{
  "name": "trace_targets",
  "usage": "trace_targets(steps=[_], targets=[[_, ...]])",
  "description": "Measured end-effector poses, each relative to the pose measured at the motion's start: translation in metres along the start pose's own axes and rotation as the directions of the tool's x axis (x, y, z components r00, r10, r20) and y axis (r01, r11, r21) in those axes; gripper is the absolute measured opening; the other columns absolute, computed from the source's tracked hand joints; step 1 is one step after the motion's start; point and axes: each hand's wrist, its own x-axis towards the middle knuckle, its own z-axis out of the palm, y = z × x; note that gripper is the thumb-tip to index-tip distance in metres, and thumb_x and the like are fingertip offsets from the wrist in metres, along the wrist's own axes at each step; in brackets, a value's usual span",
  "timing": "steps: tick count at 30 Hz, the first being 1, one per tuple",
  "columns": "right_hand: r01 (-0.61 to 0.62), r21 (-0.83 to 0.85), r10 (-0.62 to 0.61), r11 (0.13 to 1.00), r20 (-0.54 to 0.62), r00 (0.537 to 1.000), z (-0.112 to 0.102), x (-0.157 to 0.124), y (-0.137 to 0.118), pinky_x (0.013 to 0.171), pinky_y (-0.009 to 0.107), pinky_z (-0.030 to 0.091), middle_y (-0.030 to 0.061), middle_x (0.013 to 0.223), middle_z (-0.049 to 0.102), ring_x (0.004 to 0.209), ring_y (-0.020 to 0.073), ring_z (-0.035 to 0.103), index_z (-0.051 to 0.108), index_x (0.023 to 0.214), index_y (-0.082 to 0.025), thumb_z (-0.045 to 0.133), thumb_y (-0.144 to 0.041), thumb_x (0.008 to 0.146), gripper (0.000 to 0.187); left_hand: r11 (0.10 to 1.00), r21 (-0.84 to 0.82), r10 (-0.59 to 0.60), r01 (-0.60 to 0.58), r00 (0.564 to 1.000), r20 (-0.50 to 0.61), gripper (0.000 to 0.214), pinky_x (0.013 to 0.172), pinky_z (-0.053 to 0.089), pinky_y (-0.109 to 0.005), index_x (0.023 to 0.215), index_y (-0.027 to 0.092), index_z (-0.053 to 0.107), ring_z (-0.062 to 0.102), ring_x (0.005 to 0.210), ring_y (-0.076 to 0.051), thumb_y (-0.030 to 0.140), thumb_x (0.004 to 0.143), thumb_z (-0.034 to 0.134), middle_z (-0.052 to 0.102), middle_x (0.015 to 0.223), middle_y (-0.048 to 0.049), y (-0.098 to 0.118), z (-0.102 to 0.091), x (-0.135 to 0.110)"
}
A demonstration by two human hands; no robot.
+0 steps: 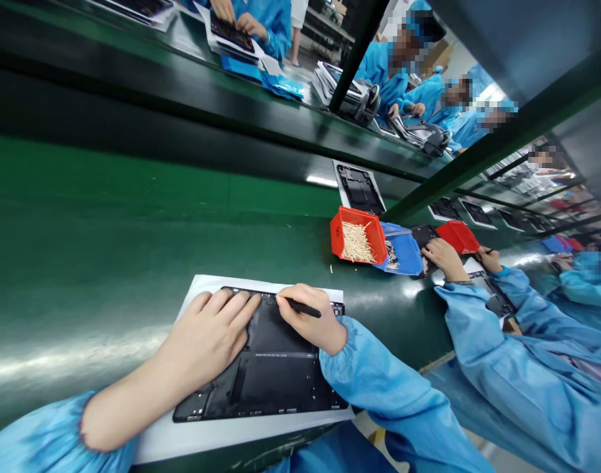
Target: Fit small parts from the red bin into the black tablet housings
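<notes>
In front of me a black tablet housing point(275, 378) lies on a white sheet point(169, 437) on the green bench. My left hand point(216, 328) rests on its upper left part, fingers stretched out toward the top edge. Between the fingers of my right hand point(312, 318) is a slim black pen-like tool point(303, 307), probably tweezers or a pick. These fingers are closed on it, close to the housing's top edge. The tool's tip is hidden by the fingers.
Ahead to the right stand a red bin point(359, 240) of small pale sticks and a blue bin point(401, 249) with small parts. Another tablet housing point(360, 188) lies behind them. At my right a co-worker's sleeve point(482, 348) is close. A green post point(497, 125) slants across the upper right.
</notes>
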Motion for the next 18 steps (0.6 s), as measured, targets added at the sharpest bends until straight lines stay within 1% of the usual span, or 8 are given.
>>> trace_targets(steps=[5,11,15,16,18], targets=[[0.034,-0.032,-0.03,0.999,0.102,0.994,-0.0041,-0.0006,-0.0004,0.071,0.029,0.053,0.0051,0.084,0.073,0.072,0.0153,0.066,0.067,0.093,-0.02,0.055,-0.019,0.098,0.013,1.0,-0.015,-0.009,0.009,1.0,0.001,0.036,0.078,0.04,-0.044,0.123,0.011,0.064,0.054,0.09,-0.028,0.019,0.088,0.057,0.071,0.107,-0.0094,0.0003,-0.0009,-0.0021],[0.034,0.005,-0.035,0.999,0.088,0.996,-0.006,-0.0024,0.0049,0.071,0.028,0.054,0.0044,0.084,0.073,0.073,0.0146,0.067,0.067,0.092,-0.02,0.056,-0.021,0.098,0.012,1.0,-0.022,-0.01,0.011,1.0,0.006,0.038,0.078,0.04,-0.044,0.124,0.012,0.063,0.055,0.092,-0.028,0.018,0.088,0.058,0.071,0.108,-0.0093,-0.0002,0.0002,-0.0016],[0.052,0.002,-0.052,0.999,0.171,0.984,-0.0091,-0.0007,0.0021,0.074,0.029,0.055,0.0063,0.088,0.074,0.077,0.0162,0.068,0.068,0.097,-0.02,0.054,-0.02,0.099,0.014,1.0,-0.022,-0.015,0.015,1.0,0.011,0.034,0.077,0.041,-0.044,0.122,0.013,0.064,0.056,0.09,-0.028,0.017,0.09,0.054,0.071,0.107,-0.0099,0.0006,-0.0006,-0.0017],[0.051,-0.009,-0.049,0.999,0.177,0.983,-0.0098,0.0002,0.001,0.074,0.029,0.055,0.0065,0.087,0.074,0.077,0.0165,0.068,0.068,0.096,-0.019,0.054,-0.02,0.098,0.014,1.0,-0.022,-0.015,0.015,1.0,0.009,0.034,0.077,0.041,-0.044,0.122,0.013,0.064,0.056,0.089,-0.028,0.017,0.09,0.053,0.071,0.108,-0.0102,0.0006,-0.0008,-0.0021],[0.019,-0.049,-0.012,0.999,0.127,0.992,-0.0102,0.0023,-0.0005,0.071,0.029,0.055,0.0061,0.083,0.074,0.073,0.0167,0.068,0.069,0.091,-0.019,0.056,-0.019,0.096,0.015,0.999,-0.032,-0.017,0.017,1.0,0.003,0.034,0.078,0.042,-0.044,0.122,0.013,0.064,0.056,0.089,-0.028,0.017,0.09,0.053,0.071,0.108,-0.0106,-0.0003,-0.0006,-0.0031]])
